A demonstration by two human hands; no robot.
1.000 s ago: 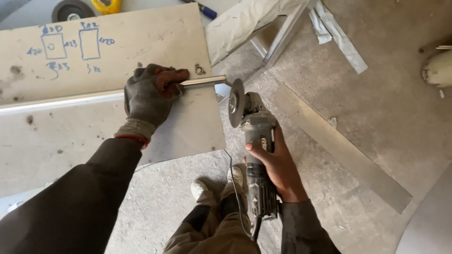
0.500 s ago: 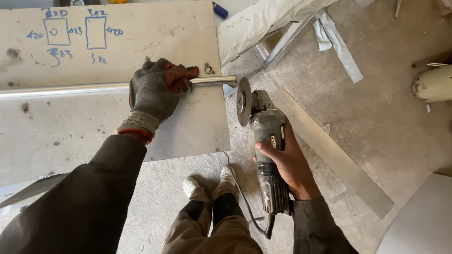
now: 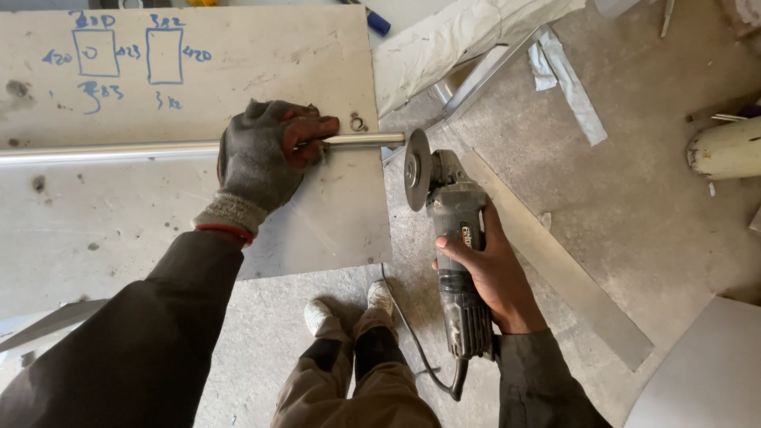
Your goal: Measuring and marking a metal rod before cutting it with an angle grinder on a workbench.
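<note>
Gripping metal rod point(image 3: 158, 149), gloved left hand point(image 3: 261, 158) hides its middle.

workshop | concrete floor point(image 3: 658, 206) | angle grinder point(image 3: 452, 230) | metal strips point(image 3: 555, 261)

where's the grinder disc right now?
Head view, centre: the disc sits at the tube end, just off the board edge; right hand holds the grinder.

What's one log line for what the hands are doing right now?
left hand: gloved, grips metal tube on board | right hand: bare, holds grinder | disc: at tube end
</note>
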